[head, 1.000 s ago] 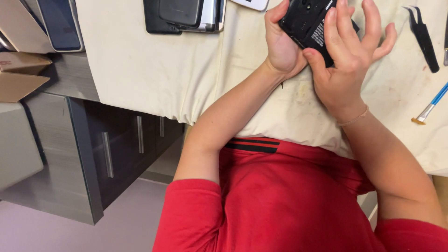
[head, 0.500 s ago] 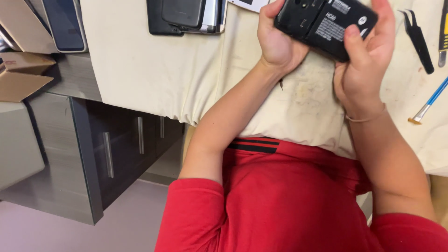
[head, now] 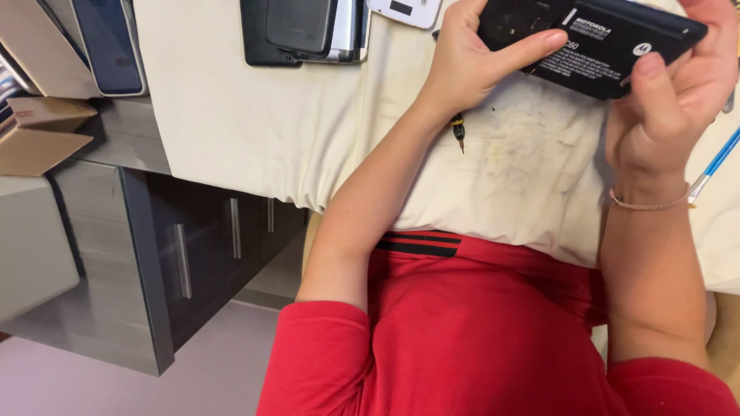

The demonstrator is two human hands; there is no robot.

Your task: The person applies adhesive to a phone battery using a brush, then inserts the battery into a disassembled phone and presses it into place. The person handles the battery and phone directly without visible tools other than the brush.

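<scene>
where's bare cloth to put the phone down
Widest bare patch: cloth between the stacked phones and the table's near edge, beside the left forearm. A smaller stained patch lies under the phone, past the screwdriver. The top edge and the brush side are crowded.

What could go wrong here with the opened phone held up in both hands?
1. The black phone is held off the cloth by the left hand and right hand; a slip would probably drop it.
2. The small screwdriver lies under the left wrist and may get knocked away.
3. The blue-handled brush sits near the right wrist and could roll.
</scene>
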